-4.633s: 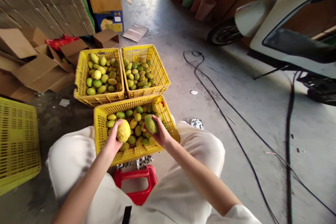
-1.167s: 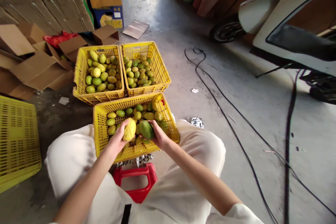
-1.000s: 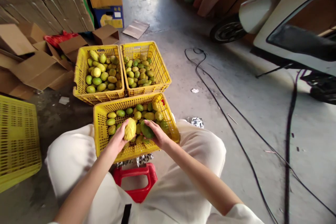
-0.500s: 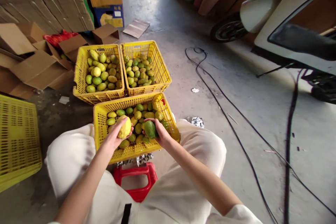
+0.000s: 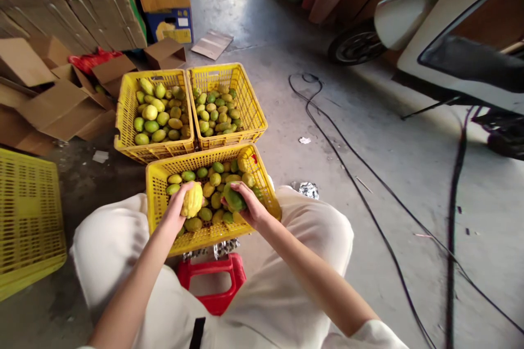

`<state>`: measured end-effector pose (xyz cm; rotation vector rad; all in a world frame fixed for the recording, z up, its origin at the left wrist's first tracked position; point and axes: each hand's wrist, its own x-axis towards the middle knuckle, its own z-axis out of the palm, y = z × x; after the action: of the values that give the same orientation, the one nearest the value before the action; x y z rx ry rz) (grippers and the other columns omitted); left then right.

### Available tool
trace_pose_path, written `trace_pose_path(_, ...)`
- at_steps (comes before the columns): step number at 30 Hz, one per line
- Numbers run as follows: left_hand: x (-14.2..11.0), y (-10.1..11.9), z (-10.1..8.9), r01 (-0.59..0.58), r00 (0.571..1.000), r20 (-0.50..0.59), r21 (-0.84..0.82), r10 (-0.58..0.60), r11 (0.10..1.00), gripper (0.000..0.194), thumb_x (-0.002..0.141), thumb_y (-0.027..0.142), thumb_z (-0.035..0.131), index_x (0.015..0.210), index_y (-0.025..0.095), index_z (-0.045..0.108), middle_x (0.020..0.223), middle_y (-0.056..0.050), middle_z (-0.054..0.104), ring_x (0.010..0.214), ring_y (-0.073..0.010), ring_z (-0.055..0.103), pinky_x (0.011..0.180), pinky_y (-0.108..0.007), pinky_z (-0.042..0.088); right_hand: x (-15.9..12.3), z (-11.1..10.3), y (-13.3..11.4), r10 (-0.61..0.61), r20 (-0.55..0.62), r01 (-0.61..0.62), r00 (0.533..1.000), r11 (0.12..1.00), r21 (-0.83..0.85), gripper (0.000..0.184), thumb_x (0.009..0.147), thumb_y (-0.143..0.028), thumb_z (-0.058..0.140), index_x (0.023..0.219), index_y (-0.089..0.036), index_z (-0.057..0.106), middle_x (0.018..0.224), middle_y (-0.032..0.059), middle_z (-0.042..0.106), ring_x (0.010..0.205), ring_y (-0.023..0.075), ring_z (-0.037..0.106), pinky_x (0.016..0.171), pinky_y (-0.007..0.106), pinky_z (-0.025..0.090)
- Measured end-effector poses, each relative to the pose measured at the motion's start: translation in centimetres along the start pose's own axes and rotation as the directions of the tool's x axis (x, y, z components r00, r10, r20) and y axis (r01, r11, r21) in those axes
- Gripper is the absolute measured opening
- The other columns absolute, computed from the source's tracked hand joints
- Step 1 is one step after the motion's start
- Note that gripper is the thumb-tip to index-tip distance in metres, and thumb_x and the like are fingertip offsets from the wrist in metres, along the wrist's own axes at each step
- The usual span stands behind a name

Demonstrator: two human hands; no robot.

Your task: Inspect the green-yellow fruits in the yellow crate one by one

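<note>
My left hand [image 5: 176,204] is closed around a bumpy yellow lemon [image 5: 192,200], its thumb along the top. To the right of it, my right hand [image 5: 250,203] grips a dark green lemon [image 5: 233,197] with fingers curled underneath. Both hands are just above a yellow plastic crate [image 5: 152,191] between my knees. Inside lie several green and yellow lemons [image 5: 215,179], partly hidden by my hands. The two held fruits are apart from each other.
Two more yellow crates [image 5: 118,120] of lemons stand beyond. Another yellow crate [image 5: 30,212] is at left. A red stool [image 5: 216,305] shows below the near crate. Cardboard boxes [image 5: 57,103] lie at left; black cables [image 5: 347,174] and a scooter [image 5: 409,16] are at right.
The yellow lemon has turned in my left hand and shifted slightly left. The green lemon has tilted in my right hand and moved up a little. The crates have not moved.
</note>
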<state>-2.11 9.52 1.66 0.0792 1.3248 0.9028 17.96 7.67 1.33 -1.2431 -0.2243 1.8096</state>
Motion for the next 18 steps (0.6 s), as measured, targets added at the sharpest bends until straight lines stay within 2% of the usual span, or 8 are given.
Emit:
trace_pose_path(3, -0.7, 0.1, 0.7, -0.033, 0.999, -0.008, 0.029, 0.033, 0.999, 0.021, 0.097, 0.024, 0.059, 0.101, 0.012, 0.075, 0.075, -0.01, 0.078, 0.065, -0.0211, 0.077, 0.059, -0.026, 0.063, 0.6, -0.5, 0.2, 0.071, -0.048, -0.07, 0.996, 0.997, 0.015, 0.03, 0.075, -0.046, 0.079, 0.085, -0.024, 0.062, 0.081, 0.0017, 0.07, 0.096, 0.0266, 0.072, 0.078, 0.039, 0.064)
trace_pose_path(7, -1.5, 0.2, 1.8, 0.021, 0.998, -0.051, -0.015, -0.022, 1.0, 0.024, 0.098, 0.022, 0.053, 0.107, 0.012, 0.072, 0.071, -0.008, 0.076, 0.063, -0.0214, 0.077, 0.058, -0.027, 0.063, 1.4, -1.2, 1.1, 0.117, -0.116, -0.118, 0.986, 0.993, 0.002, 0.03, 0.079, -0.049, 0.076, 0.091, -0.024, 0.064, 0.085, 0.0039, 0.074, 0.095, 0.0267, 0.073, 0.073, 0.038, 0.064)
trace_pose_path(11, -1.3, 0.1, 1.8, 0.04, 0.996, -0.084, -0.049, -0.044, 0.998, 0.02, 0.097, 0.02, 0.055, 0.1, 0.013, 0.073, 0.074, -0.008, 0.076, 0.061, -0.0209, 0.076, 0.058, -0.028, 0.063, 1.0, -0.9, 1.3, 0.12, -0.07, -0.122, 0.99, 0.992, -0.031, 0.035, 0.075, -0.049, 0.082, 0.094, -0.025, 0.065, 0.088, 0.0023, 0.074, 0.092, 0.0246, 0.073, 0.074, 0.037, 0.064)
trace_pose_path(16, -1.1, -0.5, 1.2, -0.029, 0.999, -0.031, -0.019, 0.028, 0.999, 0.004, 0.089, 0.012, 0.069, 0.089, 0.014, 0.071, 0.078, -0.006, 0.077, 0.064, -0.0177, 0.075, 0.064, -0.026, 0.064, 0.0, 0.0, 0.3, 0.026, 0.006, -0.026, 1.0, 1.0, 0.002, 0.04, 0.064, -0.036, 0.093, 0.09, -0.025, 0.064, 0.096, -0.0007, 0.072, 0.09, 0.0208, 0.072, 0.081, 0.036, 0.064)
trace_pose_path(18, -1.2, -0.7, 1.0, -0.046, 0.999, -0.024, 0.006, 0.046, 0.999, 0.007, 0.086, 0.007, 0.071, 0.086, 0.014, 0.072, 0.08, -0.006, 0.078, 0.066, -0.0165, 0.075, 0.067, -0.024, 0.064, 0.0, 0.0, -0.1, 0.026, 0.014, -0.026, 1.0, 0.999, 0.027, 0.04, 0.064, -0.035, 0.091, 0.09, -0.025, 0.063, 0.095, -0.0011, 0.072, 0.093, 0.0221, 0.073, 0.083, 0.036, 0.064)
